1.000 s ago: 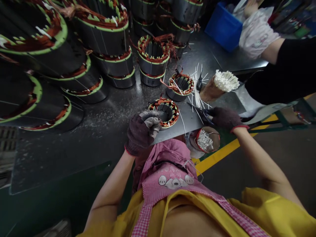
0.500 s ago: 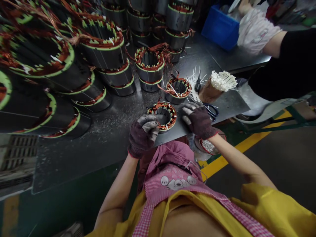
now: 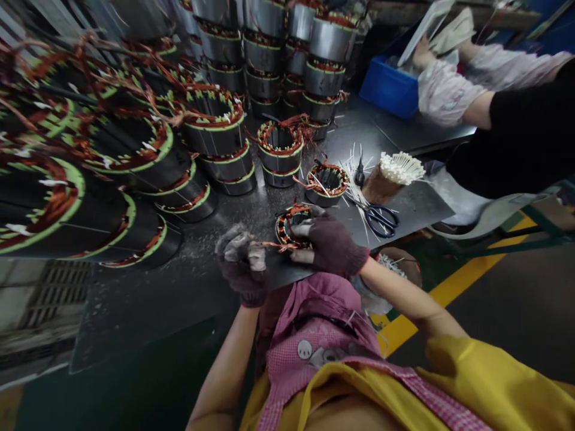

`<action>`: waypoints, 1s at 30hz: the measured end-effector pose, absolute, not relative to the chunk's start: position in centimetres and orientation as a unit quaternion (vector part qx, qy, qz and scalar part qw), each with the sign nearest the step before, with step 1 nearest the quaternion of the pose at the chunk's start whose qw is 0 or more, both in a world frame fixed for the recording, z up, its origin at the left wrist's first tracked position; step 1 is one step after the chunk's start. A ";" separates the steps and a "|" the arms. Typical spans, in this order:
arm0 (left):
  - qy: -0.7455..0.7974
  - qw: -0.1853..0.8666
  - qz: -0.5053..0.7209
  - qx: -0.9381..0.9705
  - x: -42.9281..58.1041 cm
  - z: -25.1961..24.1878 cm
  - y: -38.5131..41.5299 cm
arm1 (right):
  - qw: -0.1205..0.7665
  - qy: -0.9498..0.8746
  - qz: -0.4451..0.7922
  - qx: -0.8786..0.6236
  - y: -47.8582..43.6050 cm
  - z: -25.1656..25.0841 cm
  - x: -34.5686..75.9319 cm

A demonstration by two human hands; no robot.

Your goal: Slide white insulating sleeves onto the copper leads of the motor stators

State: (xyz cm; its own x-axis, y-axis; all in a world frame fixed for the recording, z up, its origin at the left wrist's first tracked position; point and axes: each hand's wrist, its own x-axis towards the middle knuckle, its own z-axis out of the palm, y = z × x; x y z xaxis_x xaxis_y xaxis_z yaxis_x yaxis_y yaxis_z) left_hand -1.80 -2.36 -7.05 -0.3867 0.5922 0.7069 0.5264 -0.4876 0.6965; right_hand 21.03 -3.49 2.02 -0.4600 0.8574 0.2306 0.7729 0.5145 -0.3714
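Note:
A small motor stator (image 3: 281, 230) with copper windings lies on the dark metal table (image 3: 197, 263) near its front edge. My right hand (image 3: 336, 244), in a dark knitted glove, wraps over its right side, hiding much of the ring. Copper lead wires (image 3: 274, 245) stick out to the left from the stator. At their end, my gloved left hand (image 3: 242, 260) is closed, pinching them between thumb and fingers. Just behind stands another small stator (image 3: 327, 184) with white strips across its top.
Larger stators (image 3: 135, 155) stand stacked at the left and back. Right of the work are blue-handled scissors (image 3: 381, 220), loose white ties (image 3: 359, 194) and a brown container of white ties (image 3: 386, 182). A co-worker's sleeved arms (image 3: 453, 96) reach to a blue bin (image 3: 390, 87).
My right hand has moved left from the table onto the stator, uncovering the scissors. My left hand has drawn left of the stator, now with the copper wires. The view has shifted slightly.

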 end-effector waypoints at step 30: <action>0.529 0.284 0.692 0.401 -2.2 -9.3 -0.4 | 0.110 -0.837 0.044 -0.534 -3.4 1.2 17.4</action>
